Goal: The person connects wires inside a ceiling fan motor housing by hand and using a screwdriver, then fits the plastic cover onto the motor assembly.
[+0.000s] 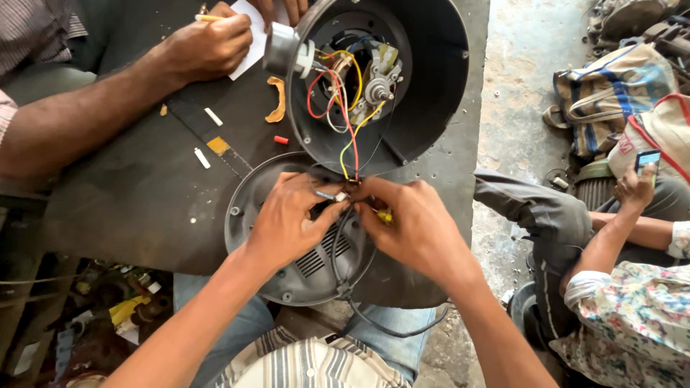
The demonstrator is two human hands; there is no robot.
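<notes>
Far left, on the dark desk (144, 208): another person's hand (205, 47) gripping a yellow pencil (210, 18) over a white slip of paper (251, 36); nearby, small white bits (213, 116), a curled orange scrap (276, 100) and a tiny red sleeve (281, 140). Lower centre: round grey base plate (248, 208) with vent slots, lying flat at the desk's near edge, a black cable (381, 327) running out of it and looping down over blue jeans. Above the plate, left hand (287, 223) pinching the bared end of the wires (343, 154) between thumb and fingertips; just beside it, right hand (417, 226) closed on the same wire ends, a small yellow piece (386, 215) at its fingers. Red, yellow and white strands climbing from there into the black round housing (431, 79), tipped on its side, motor (377, 79) exposed within. Far right, on the concrete floor: a seated person in a floral sleeve holding a phone (648, 159), striped bags (618, 93) behind.
</notes>
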